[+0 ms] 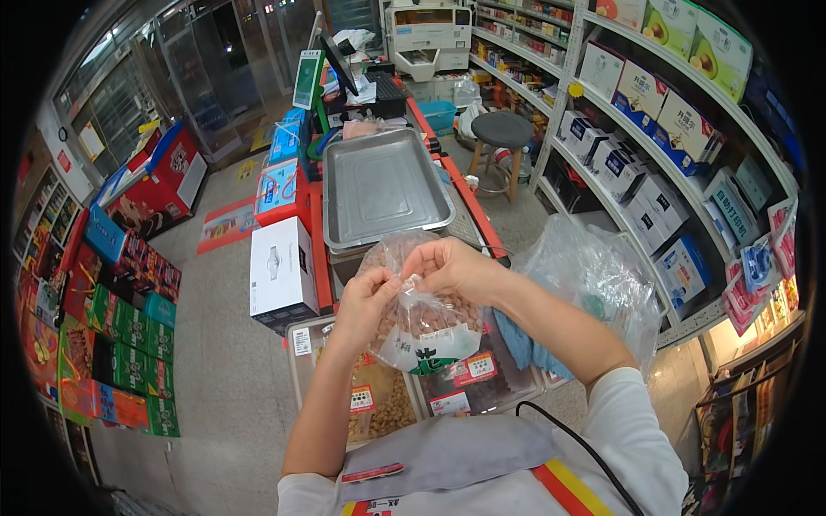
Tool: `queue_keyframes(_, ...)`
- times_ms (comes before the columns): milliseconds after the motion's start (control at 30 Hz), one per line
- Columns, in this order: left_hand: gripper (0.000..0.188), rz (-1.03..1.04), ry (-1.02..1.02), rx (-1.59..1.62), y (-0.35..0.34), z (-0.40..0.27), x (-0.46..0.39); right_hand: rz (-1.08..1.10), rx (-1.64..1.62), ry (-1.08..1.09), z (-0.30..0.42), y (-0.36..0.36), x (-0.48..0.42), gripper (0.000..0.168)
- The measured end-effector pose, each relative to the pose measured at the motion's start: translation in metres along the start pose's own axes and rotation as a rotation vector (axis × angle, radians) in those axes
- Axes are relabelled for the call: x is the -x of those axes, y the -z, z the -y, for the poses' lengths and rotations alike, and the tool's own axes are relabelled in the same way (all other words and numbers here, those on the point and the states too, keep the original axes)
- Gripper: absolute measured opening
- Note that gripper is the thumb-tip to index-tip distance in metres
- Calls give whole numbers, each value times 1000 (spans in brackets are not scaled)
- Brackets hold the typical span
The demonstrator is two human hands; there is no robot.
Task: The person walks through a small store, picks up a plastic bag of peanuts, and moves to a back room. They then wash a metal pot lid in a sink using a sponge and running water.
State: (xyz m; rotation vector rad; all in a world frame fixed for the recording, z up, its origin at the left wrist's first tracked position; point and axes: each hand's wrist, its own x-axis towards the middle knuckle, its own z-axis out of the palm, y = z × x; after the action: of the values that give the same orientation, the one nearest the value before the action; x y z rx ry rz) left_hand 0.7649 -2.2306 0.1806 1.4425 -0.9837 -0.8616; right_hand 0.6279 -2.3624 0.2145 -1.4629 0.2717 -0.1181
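Note:
A clear plastic bag of peanuts [461,314], printed in white and green, lies before me over lidded trays. Its gathered neck is between my two hands. My left hand [366,303] pinches the neck's left side between thumb and fingers. On the other side, my right hand [455,271] grips the same twisted plastic, fingertips curled close to the left ones. Whether the neck is knotted cannot be told. Just beyond the bag is a metal tray [387,187] on the counter. Under the bag are a tray of light brown snacks [387,400] and a tray of dark snacks [510,380].
A white box [279,267] stands at the counter's left edge, with red and blue boxes behind it. Right of my hands are a large clear plastic bag [587,277] and a blue cloth [535,348]. A round stool [502,131] and stocked shelves [635,122] stand farther right.

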Motion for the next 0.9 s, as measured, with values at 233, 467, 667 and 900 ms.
queue_keyframes(233,16,-14,75,165,-2,4,-3,-290,1345,944,-17,1,-14,38)
queue_keyframes(467,19,23,140,367,4,14,-8,-285,1407,984,-19,6,-14,24)
queue_keyframes(667,21,-90,134,213,-7,12,-7,-368,1087,715,-35,0,-31,15)
queue_keyframes(900,20,-51,208,374,-2,2,-6,-214,784,595,-24,4,-25,15)
